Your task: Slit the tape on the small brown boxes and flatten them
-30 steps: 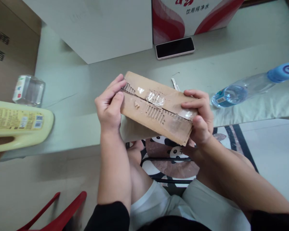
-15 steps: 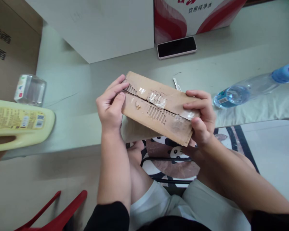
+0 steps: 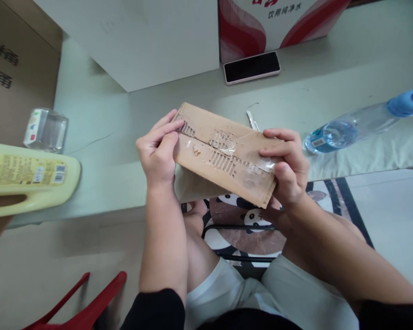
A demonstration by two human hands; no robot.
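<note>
Between my two hands is a brown cardboard box (image 3: 206, 151), held tilted over the near table edge. Its upper face has a seam along the middle, torn patches that bare the corrugation, and scraps of clear tape. My left hand (image 3: 160, 149) grips the left end, thumb and fingers on the top near the seam. At the right end, my right hand (image 3: 289, 165) is closed round the box, with the thumb by the seam and two fingers over the top. Just beyond the box lies a small utility knife (image 3: 252, 120), partly hidden by it.
A phone (image 3: 252, 68) lies before a red-and-white carton (image 3: 275, 27) and a white box (image 3: 151, 41). On the right is a water bottle (image 3: 361, 121). Leftward are a clear container (image 3: 51, 130), a yellow jug (image 3: 34, 176) and a large brown carton (image 3: 24, 91).
The box and both hands have barely moved. The view has shifted slightly, so the things at the left appear a little further right.
</note>
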